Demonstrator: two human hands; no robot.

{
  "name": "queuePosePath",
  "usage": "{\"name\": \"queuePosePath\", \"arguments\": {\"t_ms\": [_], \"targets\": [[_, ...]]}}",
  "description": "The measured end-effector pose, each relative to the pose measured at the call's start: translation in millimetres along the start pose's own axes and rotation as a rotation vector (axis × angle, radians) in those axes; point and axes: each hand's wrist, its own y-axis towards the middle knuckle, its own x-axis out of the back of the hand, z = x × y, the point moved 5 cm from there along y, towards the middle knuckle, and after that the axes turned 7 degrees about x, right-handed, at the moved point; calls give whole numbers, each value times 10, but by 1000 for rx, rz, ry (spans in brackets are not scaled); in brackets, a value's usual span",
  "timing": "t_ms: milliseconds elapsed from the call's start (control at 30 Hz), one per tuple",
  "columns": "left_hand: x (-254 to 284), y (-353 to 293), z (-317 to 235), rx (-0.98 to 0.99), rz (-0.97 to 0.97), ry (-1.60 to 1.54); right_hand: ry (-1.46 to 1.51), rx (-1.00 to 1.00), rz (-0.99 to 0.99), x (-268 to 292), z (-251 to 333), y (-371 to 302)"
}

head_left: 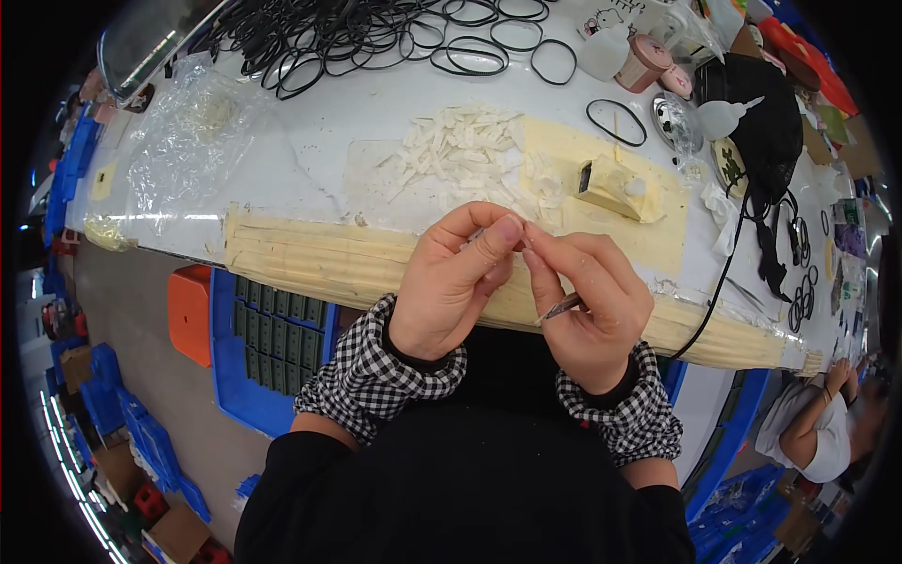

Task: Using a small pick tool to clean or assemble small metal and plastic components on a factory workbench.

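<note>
My left hand (449, 277) and my right hand (597, 305) meet over the table's near edge, fingertips together. The left thumb and fingers are pinched closed at a spot too small to make out. My right thumb and forefinger close on the same spot, while a thin metal pointed tool (562, 307) is tucked in that hand, its tip sticking out by the thumb. Just beyond my fingers lies a pile of short whitish strips (460, 141). Right of it, a tape-covered block (615, 188) rests on a yellowish sheet (658, 240).
Black bands (470, 54) heap at the back. Crumpled clear plastic (193, 132) lies left; bottles, a pink jar (644, 64) and a black bag (761, 122) crowd the right. Below stand a blue crate (254, 409) of dark parts and an orange stool (191, 315). Another person (808, 423) is at right.
</note>
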Motion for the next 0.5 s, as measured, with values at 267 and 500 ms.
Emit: {"name": "queuePosePath", "arguments": {"t_ms": [267,500], "targets": [[-84,-23,-29,181,84,-133,-88,-9,256,18,-12,69],[-111,-46,13,257,187,-155,-256,6,299,-13,-51,26]]}}
